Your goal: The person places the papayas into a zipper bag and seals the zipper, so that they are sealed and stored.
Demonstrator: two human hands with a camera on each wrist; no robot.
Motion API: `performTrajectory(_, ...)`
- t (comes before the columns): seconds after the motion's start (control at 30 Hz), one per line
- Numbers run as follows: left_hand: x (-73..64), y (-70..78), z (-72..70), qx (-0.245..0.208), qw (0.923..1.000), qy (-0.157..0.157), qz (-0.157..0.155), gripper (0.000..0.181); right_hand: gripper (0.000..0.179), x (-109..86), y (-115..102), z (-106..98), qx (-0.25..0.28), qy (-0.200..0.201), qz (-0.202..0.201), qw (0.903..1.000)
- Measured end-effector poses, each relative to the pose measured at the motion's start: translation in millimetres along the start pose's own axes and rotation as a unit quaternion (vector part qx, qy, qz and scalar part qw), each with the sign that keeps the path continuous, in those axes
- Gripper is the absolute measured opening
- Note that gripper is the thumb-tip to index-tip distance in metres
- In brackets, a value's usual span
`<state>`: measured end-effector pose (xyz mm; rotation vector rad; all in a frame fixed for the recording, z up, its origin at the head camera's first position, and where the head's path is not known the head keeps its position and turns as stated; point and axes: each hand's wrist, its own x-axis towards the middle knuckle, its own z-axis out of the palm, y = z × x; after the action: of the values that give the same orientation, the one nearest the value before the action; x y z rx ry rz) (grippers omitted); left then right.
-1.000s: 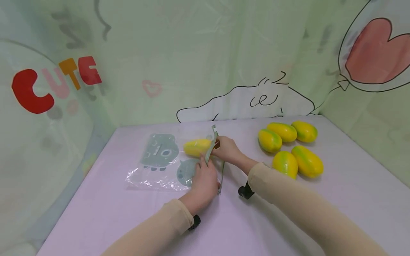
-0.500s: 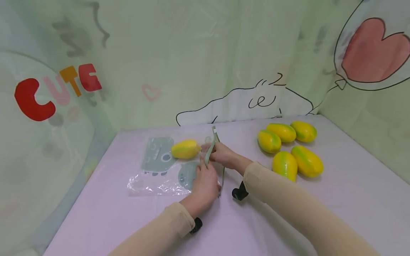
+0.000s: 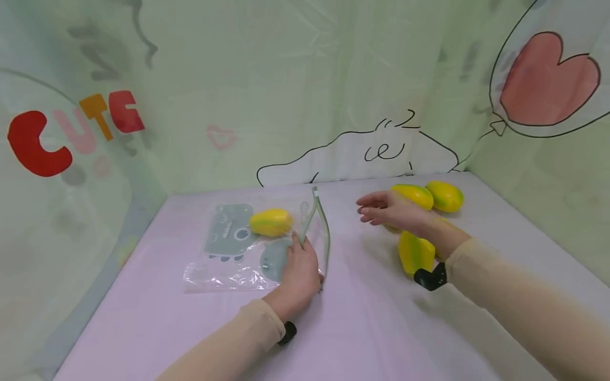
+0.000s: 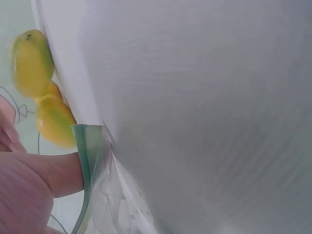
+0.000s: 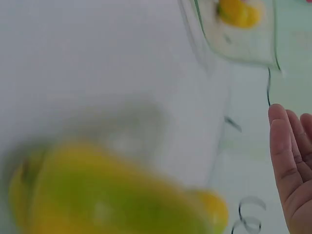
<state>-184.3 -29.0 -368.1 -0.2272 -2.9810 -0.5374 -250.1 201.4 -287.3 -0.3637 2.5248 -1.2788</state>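
A clear zip bag (image 3: pixel 214 272) with grey-green cartoon prints lies flat on the table, its green-edged mouth spread apart on the right. Inside it is one yellow-green papaya (image 3: pixel 271 222). My left hand (image 3: pixel 300 267) grips the bag at its mouth; in the left wrist view the thumb (image 4: pixel 66 173) meets the green zip strip (image 4: pixel 84 161). My right hand (image 3: pixel 395 209) is in the air right of the bag, fingers extended and holding nothing. It partly covers a group of loose papayas, one of them at the front (image 3: pixel 415 254). The right wrist view shows a papaya (image 5: pixel 112 195) blurred and close.
Two more papayas, one in the middle (image 3: pixel 414 194) and one at the far right (image 3: pixel 445 196), lie towards the back of the pale table (image 3: pixel 352 328). Printed curtains (image 3: pixel 286 106) stand around its back and sides.
My right hand has let go of the papaya, come out of the bag and moved right towards the loose papayas. The papaya slid further left inside the bag. The left hand stays at the mouth.
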Motion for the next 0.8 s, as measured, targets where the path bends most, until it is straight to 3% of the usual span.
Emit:
performTrajectory(0.17, -0.2, -0.6, -0.6, 0.005, 1.0, 0.002, 0.003, 0.089, 0.055, -41.2, 28, -51, -0.066, 0.067, 0.005, 0.9955)
performTrajectory(0.33, 0.3, -2.2, 0.2, 0.015, 0.9998, -0.008, 0.008, 0.09, 0.068, -71.5, 61, -77, -0.107, 0.115, 0.06, 0.9857)
performTrajectory(0.57, -0.5, -4.6, -0.4, -0.015, 0.9997, -0.016, 0.006, 0.092, 0.08, -94.9, 97, -71, -0.165, 0.119, 0.101, 0.9738)
performTrajectory(0.8, -0.5, -4.4, -0.4, -0.014, 0.9998, -0.008, 0.007, 0.092, 0.095, -102.5, 113, -55, -0.153, 0.095, 0.152, 0.9718)
